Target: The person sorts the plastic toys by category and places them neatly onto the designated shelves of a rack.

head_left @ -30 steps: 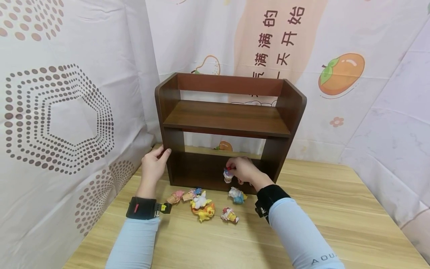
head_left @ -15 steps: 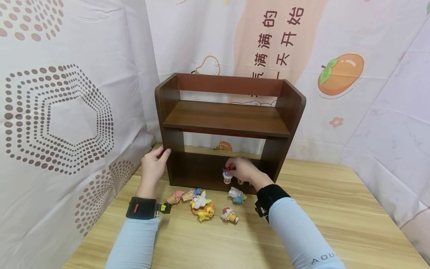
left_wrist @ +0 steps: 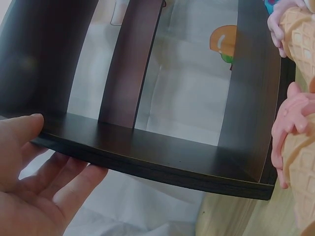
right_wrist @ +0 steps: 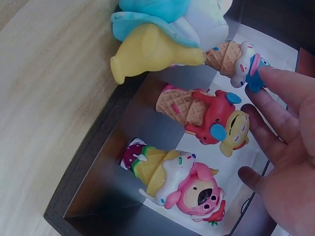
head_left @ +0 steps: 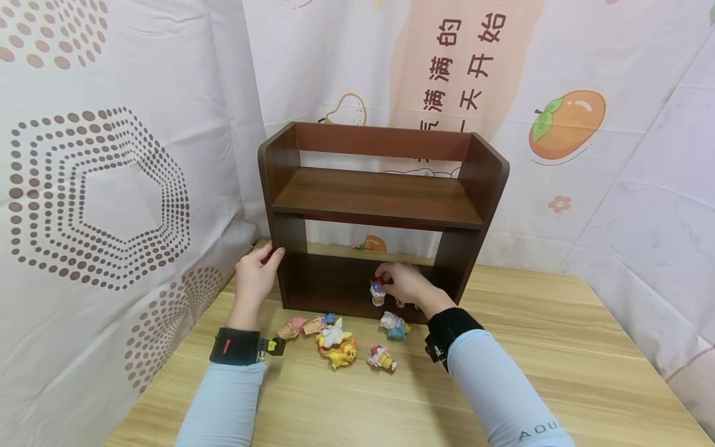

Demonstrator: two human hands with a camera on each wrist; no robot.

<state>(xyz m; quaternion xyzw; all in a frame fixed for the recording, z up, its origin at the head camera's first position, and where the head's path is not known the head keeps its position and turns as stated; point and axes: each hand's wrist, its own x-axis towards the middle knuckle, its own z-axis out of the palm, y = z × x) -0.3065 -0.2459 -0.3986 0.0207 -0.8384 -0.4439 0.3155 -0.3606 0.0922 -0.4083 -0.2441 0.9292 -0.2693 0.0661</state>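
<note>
In the head view a dark brown two-tier shelf [head_left: 380, 195] stands on the table. My left hand [head_left: 258, 273] grips its left side panel [left_wrist: 162, 164], thumb on the inner face and fingers round the outside. Inside the lower compartment my right hand [head_left: 404, 282] pinches the top of an ice-cream-cone figurine [right_wrist: 231, 59] with white icing and a blue character. Its waffle cone points down to the shelf's bottom board. Two more cone figurines stand beside it under my palm: one with a red and yellow character [right_wrist: 211, 118], one with a pink bear-like head [right_wrist: 197, 189].
On the table before the shelf lie a pink cone figurine [head_left: 292, 327], a blue-topped cone [head_left: 319, 323], a white figurine [head_left: 333, 334], an orange-yellow one [head_left: 342, 355], a red-and-white one [head_left: 382, 358] and a white-and-turquoise one [head_left: 395, 325]. Patterned cloth [head_left: 558, 205] hangs behind.
The pinched cone figurine has shifted very slightly and shows a little more of its blue and red top. Both hands have stayed in nearly the same place.
</note>
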